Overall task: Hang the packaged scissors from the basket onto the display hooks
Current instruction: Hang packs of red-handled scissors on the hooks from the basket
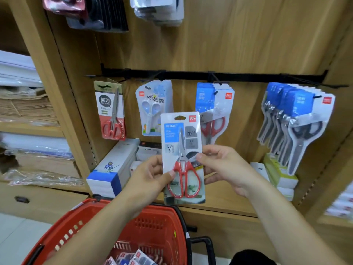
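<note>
A packaged pair of red-handled scissors stands upright in front of the wooden display wall, below the black hook rail. My left hand pinches its left edge with the thumb on the front. My right hand pinches its right edge. The red basket sits below my arms, with several more packs in its bottom. Hooks on the rail carry a red-scissors pack, a pale blue child-scissors pack, a blue-card pack and a thick bunch of grey-handled packs.
White and blue boxes lie on the shelf under the hooks, and a green-white box sits at the right. Shelves of paper stacks fill the left. More hanging packs are above.
</note>
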